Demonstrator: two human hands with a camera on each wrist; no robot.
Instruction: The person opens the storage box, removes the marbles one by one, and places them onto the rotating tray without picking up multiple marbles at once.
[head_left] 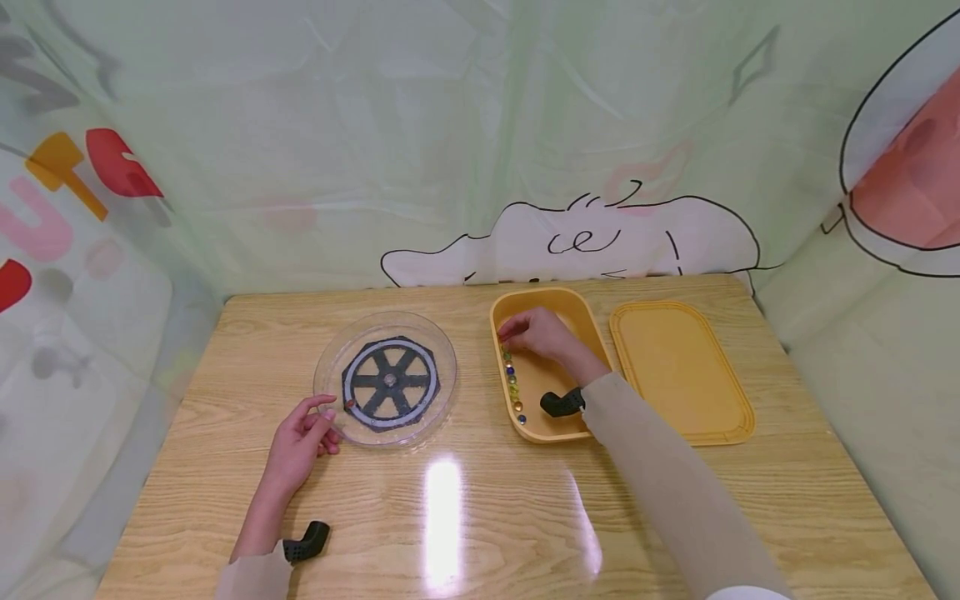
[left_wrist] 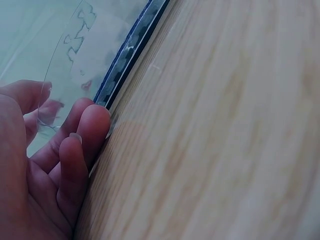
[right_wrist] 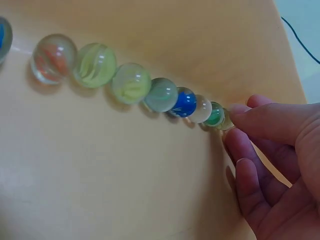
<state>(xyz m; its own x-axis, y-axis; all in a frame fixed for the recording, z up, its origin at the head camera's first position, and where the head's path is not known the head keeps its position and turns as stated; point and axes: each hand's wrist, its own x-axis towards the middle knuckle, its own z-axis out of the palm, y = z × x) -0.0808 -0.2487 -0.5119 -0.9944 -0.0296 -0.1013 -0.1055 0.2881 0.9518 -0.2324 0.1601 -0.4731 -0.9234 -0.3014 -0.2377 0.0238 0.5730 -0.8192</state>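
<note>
The left hand's (head_left: 297, 443) bent fingers hold the clear dish's (head_left: 444, 358) edge. The right hand's (head_left: 542, 333) thumb and finger pinch a marble (right_wrist: 227, 121) in the yellow bin (head_left: 540, 385). Letters on the cloth (head_left: 337, 133) look like U (head_left: 37, 225) and T (head_left: 63, 171).

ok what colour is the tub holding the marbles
The tub is yellow-orange; the head view shows it best.
</note>
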